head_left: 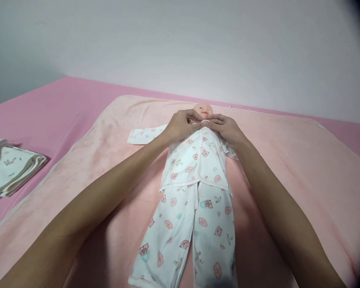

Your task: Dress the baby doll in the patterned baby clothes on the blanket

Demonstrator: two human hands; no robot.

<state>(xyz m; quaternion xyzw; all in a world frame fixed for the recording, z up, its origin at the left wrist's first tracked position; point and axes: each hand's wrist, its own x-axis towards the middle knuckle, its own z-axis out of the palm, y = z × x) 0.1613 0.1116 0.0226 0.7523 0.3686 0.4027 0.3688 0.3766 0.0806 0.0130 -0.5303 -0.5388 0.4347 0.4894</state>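
Note:
A baby doll [204,108] lies on its back, its head toward the wall. It wears a white printed shirt [186,164] with buttons down the front and matching trousers [174,228]. At the doll's neck, my left hand [183,125] pinches the shirt's collar from the left. My right hand [225,127] grips the collar from the right, its fingertips meeting those of the left under the doll's chin. One sleeve [145,135] stretches out flat to the left; the other is partly hidden behind my right hand and forearm.
Under the doll spreads a peach blanket [108,168] on a pink bed sheet [48,104]. Folded white printed cloths [15,168] lie at the left edge. A pale wall [180,48] rises behind the bed.

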